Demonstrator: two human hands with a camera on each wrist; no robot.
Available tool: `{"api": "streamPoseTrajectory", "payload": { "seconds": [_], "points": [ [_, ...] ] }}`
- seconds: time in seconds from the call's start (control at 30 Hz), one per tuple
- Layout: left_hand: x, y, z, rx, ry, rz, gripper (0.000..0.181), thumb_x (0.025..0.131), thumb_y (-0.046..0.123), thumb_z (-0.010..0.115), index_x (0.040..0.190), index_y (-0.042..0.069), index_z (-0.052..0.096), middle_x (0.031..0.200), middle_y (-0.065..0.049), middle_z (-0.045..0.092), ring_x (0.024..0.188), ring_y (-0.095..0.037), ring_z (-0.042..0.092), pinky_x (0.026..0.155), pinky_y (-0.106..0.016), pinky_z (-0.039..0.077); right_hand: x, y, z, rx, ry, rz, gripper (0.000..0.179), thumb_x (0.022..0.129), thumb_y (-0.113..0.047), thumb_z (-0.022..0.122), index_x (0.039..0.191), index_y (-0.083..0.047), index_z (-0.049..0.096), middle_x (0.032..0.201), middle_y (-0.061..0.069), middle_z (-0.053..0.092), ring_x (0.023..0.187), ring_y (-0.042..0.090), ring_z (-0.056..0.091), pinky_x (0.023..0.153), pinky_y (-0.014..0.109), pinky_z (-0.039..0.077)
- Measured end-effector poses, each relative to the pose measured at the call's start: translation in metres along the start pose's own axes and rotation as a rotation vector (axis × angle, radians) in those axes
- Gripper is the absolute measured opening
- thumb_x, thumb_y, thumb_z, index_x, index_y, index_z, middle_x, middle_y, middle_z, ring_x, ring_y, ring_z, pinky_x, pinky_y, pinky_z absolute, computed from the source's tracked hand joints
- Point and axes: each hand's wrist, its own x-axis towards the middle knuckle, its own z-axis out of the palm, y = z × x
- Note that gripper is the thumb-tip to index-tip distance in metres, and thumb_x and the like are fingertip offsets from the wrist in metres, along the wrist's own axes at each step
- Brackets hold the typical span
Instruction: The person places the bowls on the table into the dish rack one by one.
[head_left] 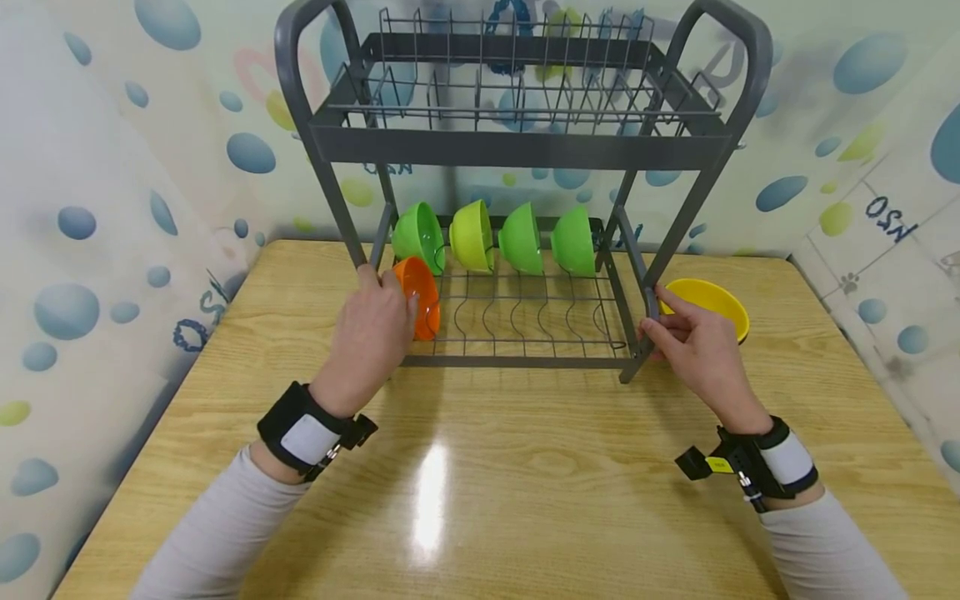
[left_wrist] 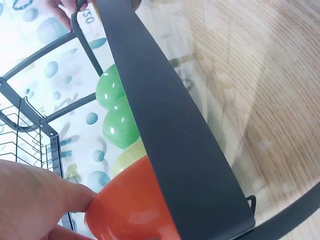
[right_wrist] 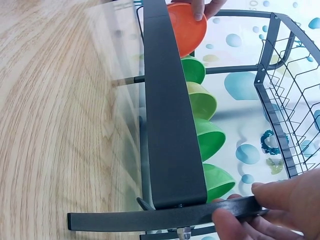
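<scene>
An orange bowl (head_left: 424,302) stands on edge at the front left of the lower tier of a dark grey two-tier dish rack (head_left: 517,151). My left hand (head_left: 372,325) pinches that bowl by its rim, beside the rack's left post. In the right wrist view, the thumb of this hand shows on the inside of the orange bowl (right_wrist: 188,30). At the other end, my right hand (head_left: 697,346) grips the rack's right leg between thumb and fingers. Behind the orange bowl, a row of green bowls (head_left: 520,239) and a yellow-green bowl (head_left: 471,237) lean on edge.
A yellow bowl (head_left: 708,304) sits on the wooden table (head_left: 540,475), right of the rack and partly behind my right hand. Wire dividers (head_left: 517,317) line the lower tier. The upper wire basket (head_left: 487,100) stands above it. A patterned wall (head_left: 97,275) closes the back and sides.
</scene>
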Motion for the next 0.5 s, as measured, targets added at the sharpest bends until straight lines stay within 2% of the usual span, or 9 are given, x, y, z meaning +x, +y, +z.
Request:
{"api": "streamPoseTrajectory", "payload": {
  "seconds": [0.13, 0.3, 0.4, 0.5],
  "points": [
    [-0.001, 0.0, -0.001, -0.022, 0.004, -0.006, 0.042, 0.092, 0.021, 0.06, 0.108, -0.017, 0.053, 0.093, -0.028, 0.052, 0.056, -0.032, 0.058, 0.044, -0.036, 0.051, 0.0, -0.001, -0.001, 0.004, 0.0, 0.001, 0.059, 0.09, -0.023, 0.064, 0.144, -0.01, 0.044, 0.094, 0.019, 0.073, 0.071, 0.008, 0.069, 0.059, 0.022, 0.055],
    [-0.005, -0.003, -0.007, -0.07, -0.023, 0.0, 0.041, 0.093, 0.021, 0.06, 0.113, -0.014, 0.053, 0.091, -0.025, 0.054, 0.065, -0.037, 0.06, 0.052, -0.042, 0.053, 0.0, -0.001, -0.002, 0.013, -0.006, 0.004, 0.059, 0.091, -0.024, 0.063, 0.144, -0.01, 0.043, 0.095, 0.019, 0.073, 0.071, 0.008, 0.069, 0.059, 0.02, 0.054],
    [-0.006, -0.006, -0.011, -0.085, -0.034, 0.031, 0.039, 0.093, 0.021, 0.059, 0.111, -0.013, 0.055, 0.089, -0.024, 0.055, 0.068, -0.036, 0.061, 0.056, -0.043, 0.054, 0.0, -0.001, -0.001, 0.019, -0.008, -0.002, 0.059, 0.091, -0.023, 0.063, 0.144, -0.01, 0.043, 0.094, 0.019, 0.073, 0.071, 0.011, 0.069, 0.058, 0.02, 0.054],
    [-0.008, -0.006, -0.015, -0.077, -0.021, 0.062, 0.035, 0.093, 0.021, 0.059, 0.104, -0.012, 0.057, 0.086, -0.022, 0.056, 0.066, -0.034, 0.061, 0.055, -0.042, 0.054, 0.0, 0.0, -0.001, 0.024, -0.009, -0.01, 0.059, 0.091, -0.023, 0.063, 0.144, -0.01, 0.043, 0.094, 0.018, 0.073, 0.071, 0.012, 0.07, 0.058, 0.02, 0.054]
  ]
}}
